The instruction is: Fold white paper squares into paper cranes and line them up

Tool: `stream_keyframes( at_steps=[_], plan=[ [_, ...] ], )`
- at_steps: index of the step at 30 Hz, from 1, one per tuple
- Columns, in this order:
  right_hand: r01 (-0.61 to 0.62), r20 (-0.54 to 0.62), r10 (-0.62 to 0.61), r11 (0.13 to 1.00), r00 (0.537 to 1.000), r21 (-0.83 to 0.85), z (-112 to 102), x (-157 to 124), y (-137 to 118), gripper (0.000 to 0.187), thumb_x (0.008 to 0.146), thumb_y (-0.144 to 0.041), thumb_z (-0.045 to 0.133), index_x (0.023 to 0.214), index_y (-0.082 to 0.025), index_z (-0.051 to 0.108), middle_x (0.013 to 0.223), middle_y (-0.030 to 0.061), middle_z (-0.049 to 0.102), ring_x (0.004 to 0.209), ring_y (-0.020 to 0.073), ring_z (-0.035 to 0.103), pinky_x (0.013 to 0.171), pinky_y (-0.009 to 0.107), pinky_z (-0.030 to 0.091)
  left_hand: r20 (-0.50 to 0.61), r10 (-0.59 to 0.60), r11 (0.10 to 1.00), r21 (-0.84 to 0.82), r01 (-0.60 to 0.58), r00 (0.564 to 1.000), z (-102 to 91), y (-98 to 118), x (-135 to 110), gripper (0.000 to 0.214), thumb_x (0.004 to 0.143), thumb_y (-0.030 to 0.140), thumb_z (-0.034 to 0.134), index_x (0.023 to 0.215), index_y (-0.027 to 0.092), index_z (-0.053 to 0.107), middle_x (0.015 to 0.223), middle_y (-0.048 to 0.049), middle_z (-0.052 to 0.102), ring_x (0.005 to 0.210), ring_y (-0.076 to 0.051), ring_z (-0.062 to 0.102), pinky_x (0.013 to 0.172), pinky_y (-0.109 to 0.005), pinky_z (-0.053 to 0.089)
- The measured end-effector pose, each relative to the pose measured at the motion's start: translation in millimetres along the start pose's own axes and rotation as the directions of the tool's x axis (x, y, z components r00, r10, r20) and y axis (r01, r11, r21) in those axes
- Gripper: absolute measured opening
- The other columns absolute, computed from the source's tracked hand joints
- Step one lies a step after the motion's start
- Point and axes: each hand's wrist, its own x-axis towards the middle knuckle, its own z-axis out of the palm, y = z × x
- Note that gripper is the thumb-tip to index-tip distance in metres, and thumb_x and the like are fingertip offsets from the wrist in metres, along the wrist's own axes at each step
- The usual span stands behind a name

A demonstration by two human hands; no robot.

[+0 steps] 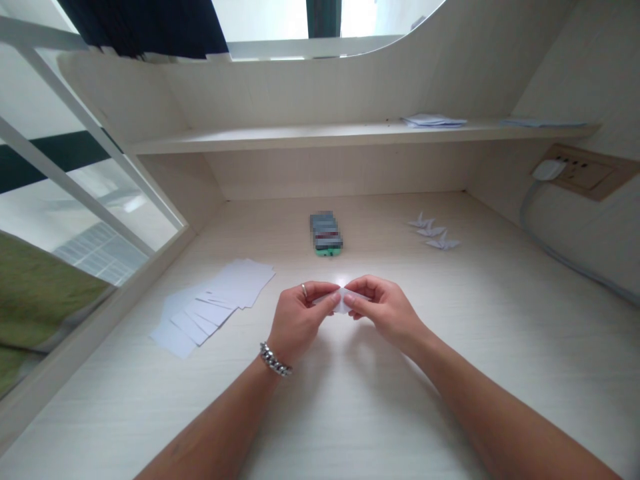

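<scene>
Above the desk [505,293], left hand [301,313] and right hand [389,308] pinching paper [342,303], sheets [242,283], cranes [431,231] beyond

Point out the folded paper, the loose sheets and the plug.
Folded paper [342,307], head view: its exposed middle.
Loose sheets [216,303], head view: the middle of the spread.
Plug [549,171], head view: its white body.

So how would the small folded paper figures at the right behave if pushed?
The folded paper figures look small and thin, so they would probably slide easily. Their narrow points seem likely to bend if pressed.
</scene>
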Motion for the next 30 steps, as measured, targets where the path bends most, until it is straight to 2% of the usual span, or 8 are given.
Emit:
stream_keyframes(
  at_steps=[4,9,17,21,26,30],
  plan=[
    [0.072,-0.015,-0.073,0.997,0.997,-0.037,1.5,-1.7,1.3,0.027,0.074,-0.033,0.072,0.094,-0.016,0.066,0.075,0.0041,0.069,0.065,0.0157,0.062,0.059,0.028,0.049,-0.008,0.042,0.998,-0.04,-0.042,0.999,0.8,-2.6,-1.5,0.025,0.061,0.022,0.082,0.083,0.014,0.074,0.082,-0.0077,0.076,0.075,-0.02,0.071,0.07,-0.028,0.057],
    [0.14,-0.068,-0.147,0.984,0.987,-0.107,2.3,-1.9,3.3,0.024,0.075,-0.029,0.071,0.096,-0.018,0.072,0.083,0.0062,0.072,0.074,0.0188,0.066,0.065,0.03,0.052,-0.054,0.086,0.996,0.003,-0.086,0.995,1.8,-2.8,-2.5,0.022,0.062,0.024,0.082,0.081,0.014,0.074,0.079,-0.0077,0.076,0.074,-0.022,0.072,0.071,-0.031,0.059],
    [0.148,-0.098,-0.157,0.985,0.983,-0.091,2.8,-1.4,9.1,0.023,0.074,-0.028,0.073,0.096,-0.022,0.076,0.093,0.0057,0.075,0.083,0.0223,0.069,0.077,0.035,0.055,-0.076,0.104,0.993,0.07,-0.098,0.992,1.7,-1.2,-1.5,0.017,0.065,0.023,0.08,0.08,0.016,0.075,0.078,-0.0062,0.076,0.073,-0.02,0.071,0.068,-0.027,0.058],
    [0.181,-0.094,-0.196,0.973,0.976,-0.142,2.9,-3.0,8.7,0.023,0.077,-0.026,0.071,0.1,-0.023,0.075,0.097,0.0059,0.075,0.088,0.0232,0.069,0.081,0.036,0.055,-0.083,0.112,0.989,0.101,-0.104,0.99,1.5,-0.8,-1.3,0.017,0.066,0.023,0.079,0.08,0.016,0.076,0.078,-0.0062,0.076,0.072,-0.02,0.071,0.066,-0.027,0.058],
    [0.255,-0.075,-0.28,0.936,0.957,-0.24,3.8,-4.8,6.4,0.022,0.08,-0.022,0.068,0.101,-0.024,0.075,0.096,0.0057,0.074,0.087,0.0214,0.068,0.076,0.033,0.054,-0.09,0.103,0.987,0.13,-0.091,0.991,0.5,-0.5,-0.7,0.017,0.067,0.024,0.078,0.082,0.015,0.076,0.078,-0.0064,0.076,0.071,-0.02,0.071,0.066,-0.027,0.058],
    [0.257,-0.079,-0.277,0.946,0.958,-0.196,4.4,-3.4,7.3,0.017,0.078,-0.022,0.069,0.094,-0.023,0.076,0.094,0.006,0.074,0.088,0.022,0.069,0.078,0.033,0.055,-0.095,0.106,0.982,0.166,-0.089,0.99,-0.1,-0.9,-0.2,0.019,0.068,0.026,0.078,0.083,0.015,0.076,0.078,-0.0063,0.076,0.07,-0.019,0.071,0.065,-0.025,0.057]
  ],
)
